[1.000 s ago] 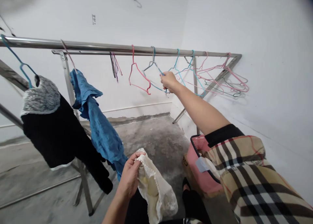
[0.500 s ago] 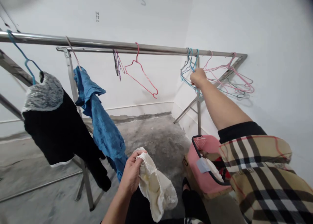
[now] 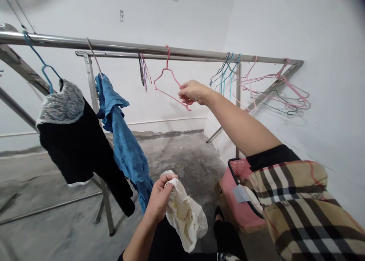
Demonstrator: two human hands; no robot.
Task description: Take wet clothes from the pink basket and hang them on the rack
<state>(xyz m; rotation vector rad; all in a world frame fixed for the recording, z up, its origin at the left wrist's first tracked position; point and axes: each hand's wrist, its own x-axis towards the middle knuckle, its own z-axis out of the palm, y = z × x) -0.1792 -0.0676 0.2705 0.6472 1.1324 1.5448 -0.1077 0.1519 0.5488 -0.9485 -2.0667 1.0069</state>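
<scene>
My left hand [image 3: 159, 198] is closed round the top of a crumpled cream lace garment [image 3: 185, 215], held low in front of me. My right hand [image 3: 192, 92] is stretched out to a red wire hanger [image 3: 171, 80] that hangs from the steel rail [image 3: 114, 47]; its fingers curl round the hanger's lower right bar. Further right on the rail a bunch of blue and grey hangers [image 3: 225, 73] sits pushed together by the upright post.
A black garment with a grey lace top [image 3: 74, 139] and a blue garment [image 3: 122, 143] hang at the left. Several pink and dark hangers [image 3: 276, 94] hang at the rail's right end. A pink laundry basket [image 3: 239, 196] stands by my feet. The floor is bare concrete [image 3: 182, 158].
My right hand slid the blue and grey hangers rightwards along the rail, let them go, then came back left and took hold of the red hanger. The left hand kept the cream garment.
</scene>
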